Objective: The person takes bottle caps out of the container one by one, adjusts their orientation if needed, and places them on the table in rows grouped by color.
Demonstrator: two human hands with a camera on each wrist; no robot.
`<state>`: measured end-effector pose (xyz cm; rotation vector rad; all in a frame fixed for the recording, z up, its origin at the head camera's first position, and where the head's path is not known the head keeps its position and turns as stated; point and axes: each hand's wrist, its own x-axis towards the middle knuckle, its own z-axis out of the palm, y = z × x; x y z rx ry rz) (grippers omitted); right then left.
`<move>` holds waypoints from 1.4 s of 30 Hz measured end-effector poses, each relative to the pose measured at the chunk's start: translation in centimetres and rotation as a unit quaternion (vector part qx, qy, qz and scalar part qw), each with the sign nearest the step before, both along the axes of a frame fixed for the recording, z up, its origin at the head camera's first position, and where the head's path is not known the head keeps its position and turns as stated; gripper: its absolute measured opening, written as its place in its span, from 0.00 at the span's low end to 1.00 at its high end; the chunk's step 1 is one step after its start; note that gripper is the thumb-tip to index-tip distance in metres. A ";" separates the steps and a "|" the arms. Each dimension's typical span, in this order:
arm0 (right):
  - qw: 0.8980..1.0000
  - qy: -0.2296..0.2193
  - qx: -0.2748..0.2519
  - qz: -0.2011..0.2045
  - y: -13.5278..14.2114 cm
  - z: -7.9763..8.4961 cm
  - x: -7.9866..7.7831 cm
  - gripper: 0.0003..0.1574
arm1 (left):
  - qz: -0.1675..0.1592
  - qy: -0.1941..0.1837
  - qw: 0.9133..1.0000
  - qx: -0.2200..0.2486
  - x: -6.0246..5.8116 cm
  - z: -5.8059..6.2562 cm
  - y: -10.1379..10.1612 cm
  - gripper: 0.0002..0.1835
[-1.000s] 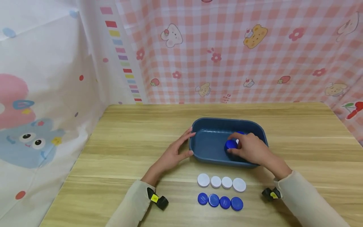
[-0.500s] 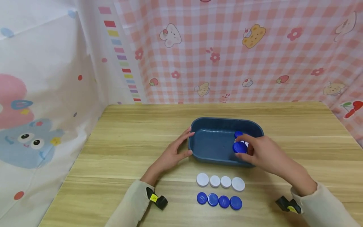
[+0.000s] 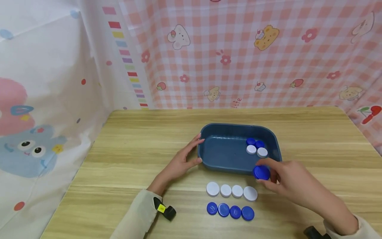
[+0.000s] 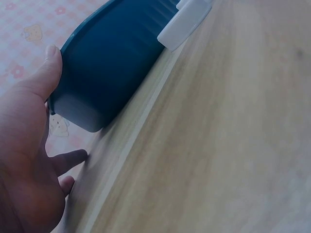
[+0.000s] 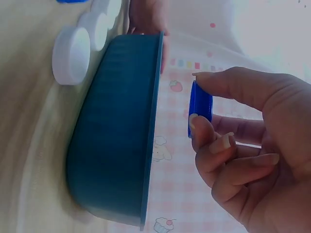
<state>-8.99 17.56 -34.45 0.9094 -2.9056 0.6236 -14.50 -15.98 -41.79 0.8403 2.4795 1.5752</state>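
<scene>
My right hand [image 3: 293, 181] pinches a blue bottle cap [image 3: 261, 173] between thumb and fingers, over the front right rim of a dark blue plastic bin [image 3: 221, 156]. In the right wrist view the held cap [image 5: 201, 104] is edge-on, beside the bin's wall. My left hand [image 3: 182, 162], fingers extended, touches the bin's left end; the left wrist view shows the thumb [image 4: 51, 68] against its rim. Inside the bin, toward the right, lie two blue caps [image 3: 251, 141] and two white caps [image 3: 251, 149].
In front of the bin, a row of several white caps [image 3: 225, 191] lies on the wooden table [image 3: 143, 132]. Nearer still is a row of several blue caps [image 3: 223, 210]. A pink checked cloth [image 3: 197, 66] hangs behind the table.
My right hand has lifted the blue cap from inside the bin and drawn it right and toward me, uncovering the caps inside. The left hand has stayed at the bin's end.
</scene>
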 end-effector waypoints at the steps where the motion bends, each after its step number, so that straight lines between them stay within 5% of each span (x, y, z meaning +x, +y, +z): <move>1: 1.000 0.001 0.000 0.003 0.1 -0.1 0.3 0.21 | 0.000 0.000 1.000 -0.001 0.0 0.0 0.0 0.32; 15: 0.994 -0.102 0.028 0.034 0.8 -2.9 3.4 0.21 | 0.002 0.007 1.000 -0.002 0.2 -0.1 -0.1 0.32; 27: 0.965 -0.253 0.073 -0.005 0.7 -4.9 4.1 0.26 | -0.001 0.014 1.000 -0.003 0.0 -0.1 -0.1 0.32; 42: 0.965 -0.249 0.081 0.014 0.8 -6.2 4.3 0.29 | 0.000 0.004 1.000 -0.003 -0.1 -0.1 0.0 0.32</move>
